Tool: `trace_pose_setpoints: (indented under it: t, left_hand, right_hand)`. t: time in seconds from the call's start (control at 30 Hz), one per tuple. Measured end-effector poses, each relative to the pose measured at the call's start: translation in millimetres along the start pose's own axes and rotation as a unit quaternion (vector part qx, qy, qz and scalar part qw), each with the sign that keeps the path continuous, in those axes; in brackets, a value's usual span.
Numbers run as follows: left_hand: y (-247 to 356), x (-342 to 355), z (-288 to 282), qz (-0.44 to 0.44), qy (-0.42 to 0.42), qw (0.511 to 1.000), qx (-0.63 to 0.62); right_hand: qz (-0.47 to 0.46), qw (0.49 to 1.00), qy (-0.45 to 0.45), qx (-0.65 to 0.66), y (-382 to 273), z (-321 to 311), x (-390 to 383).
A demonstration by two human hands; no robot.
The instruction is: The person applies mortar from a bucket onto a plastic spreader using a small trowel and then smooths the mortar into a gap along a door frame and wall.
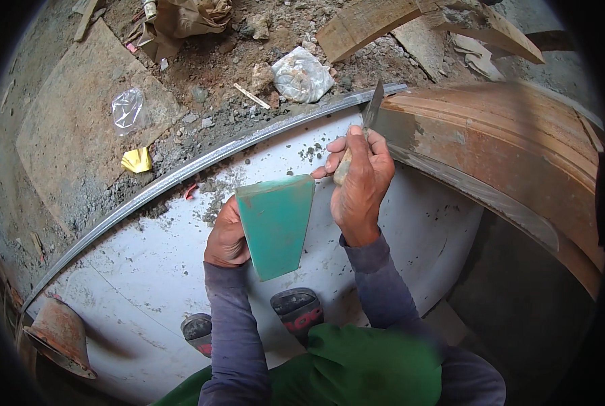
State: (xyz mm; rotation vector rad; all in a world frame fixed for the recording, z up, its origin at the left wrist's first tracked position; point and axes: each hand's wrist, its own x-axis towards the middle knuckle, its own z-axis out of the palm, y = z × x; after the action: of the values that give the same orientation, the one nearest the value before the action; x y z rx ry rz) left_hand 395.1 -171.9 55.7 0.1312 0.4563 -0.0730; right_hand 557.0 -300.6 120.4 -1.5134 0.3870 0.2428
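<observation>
My left hand point(228, 235) grips a green plastering float point(276, 227) from its left side. The float's flat face is turned up toward me; most of my fingers and any handle are hidden behind it. My right hand point(364, 183) is closed round the pale, worn handle of a small trowel point(373, 108). The trowel's grey metal blade points up and away, near the end of the metal strip. A fingertip of my right hand is at the float's far right corner, perhaps touching it.
Below lies a white sheet point(147, 291) with grey crumbs, edged by a metal strip point(201, 159). Rubble, a plastic bag point(302, 74) and a yellow scrap point(136, 160) lie beyond. Wooden moulding point(505, 128) stands right, a dirty bucket point(60, 335) lower left. My sandalled feet point(297, 311) are below.
</observation>
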Motion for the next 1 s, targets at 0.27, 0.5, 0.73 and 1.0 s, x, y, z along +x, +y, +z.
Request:
trace_pose_setpoints:
  t: [0.27,0.5,0.73,1.0]
  left_hand:
    - [-3,-1,-10,-0.024,-0.006,1.000,-0.006]
    - [2,-1,-6,-0.039,-0.016,0.999,-0.006]
    - [3,2,-9,-0.047,-0.063,0.997,0.004]
    - [2,-2,-16,-0.012,-0.035,0.999,-0.040]
  right_hand:
    - [-0.023,1.000,0.016,-0.013,-3,5,2]
    - [-0.078,0.979,-0.045,-0.181,22,3,-22]
    - [-0.101,0.966,-0.088,-0.223,36,-10,-35]
    - [0.035,0.984,-0.113,-0.134,28,-32,-63]
